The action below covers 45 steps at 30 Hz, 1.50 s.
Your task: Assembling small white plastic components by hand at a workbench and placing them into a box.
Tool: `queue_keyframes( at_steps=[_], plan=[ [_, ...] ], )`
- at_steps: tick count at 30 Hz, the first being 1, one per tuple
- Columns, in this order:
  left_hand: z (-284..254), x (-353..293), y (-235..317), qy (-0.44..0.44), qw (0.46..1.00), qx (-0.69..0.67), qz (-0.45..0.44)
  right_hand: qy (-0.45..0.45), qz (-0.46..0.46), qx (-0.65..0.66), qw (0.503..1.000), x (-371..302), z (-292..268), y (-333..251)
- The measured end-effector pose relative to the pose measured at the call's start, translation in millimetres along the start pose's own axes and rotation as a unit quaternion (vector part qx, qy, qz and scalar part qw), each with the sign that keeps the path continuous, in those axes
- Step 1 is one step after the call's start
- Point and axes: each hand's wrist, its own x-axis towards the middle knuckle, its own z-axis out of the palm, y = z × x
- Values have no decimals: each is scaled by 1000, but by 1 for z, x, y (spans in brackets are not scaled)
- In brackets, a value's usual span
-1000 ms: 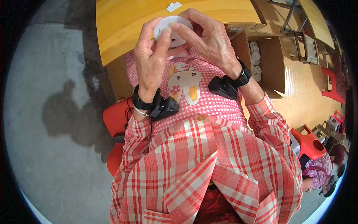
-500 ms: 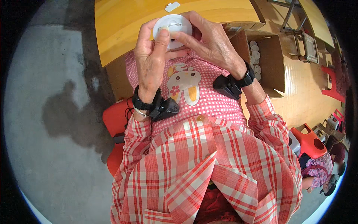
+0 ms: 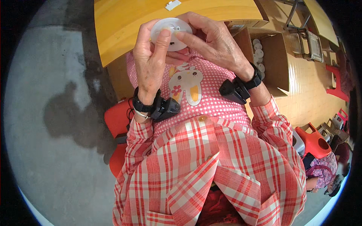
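Above my lap, at the near edge of the yellow table (image 3: 124, 26), a round white plastic disc-shaped housing (image 3: 174, 44) is held between both hands. A recess with small fittings shows on its upper face, with a small dark slot below. My left hand (image 3: 149, 52) grips its left side, thumb pressed on the face. My right hand (image 3: 215, 43) wraps its right side, thumb tip on the face close to the left thumb. The fingers beneath the disc are partly hidden. A small white flat plastic piece (image 3: 173, 5) lies on the table just beyond.
An open cardboard box (image 3: 275, 56) with several white discs (image 3: 258, 53) stands to the right. Beyond it are a metal-framed stool (image 3: 312, 45) and a red stool (image 3: 336, 83). Another person (image 3: 322, 169) sits at lower right by an orange-red stool (image 3: 315, 141).
The disc has tilted and shifted slightly left and nearer in both hands. My right thumb has moved up on its face, by the recess.
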Motion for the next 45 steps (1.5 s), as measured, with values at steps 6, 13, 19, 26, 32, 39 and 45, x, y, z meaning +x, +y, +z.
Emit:
queue_keyframes(
  at_steps=[6, 13, 19, 26, 32, 39, 45],
  plan=[
    [0, -2, 4, 5, 1000, 16, 26, 33, -12, -1, 999, 1, 5, -6],
    [-2, 0, 5, -25, 991, -123, -36, 27, 35, 179, 983, 1, 5, 14],
    [-12, 2, 3, -70, 981, -158, -87, -33, 86, 147, 985, -1, -6, 10],
    [-8, -1, 1, -48, 984, -156, -78, -21, 100, 118, 988, -4, -9, 13],
    [-9, -4, 3, -71, 983, -159, -54, 10, 167, 231, 958, 1, -18, -19],
    [-2, -18, -2, -65, 988, -139, -36, 91, -298, -131, 941, -1, -13, -3],
    [3, -16, -3, -66, 989, -130, -21, 154, -402, -267, 862, 7, -4, 16]
  ],
)
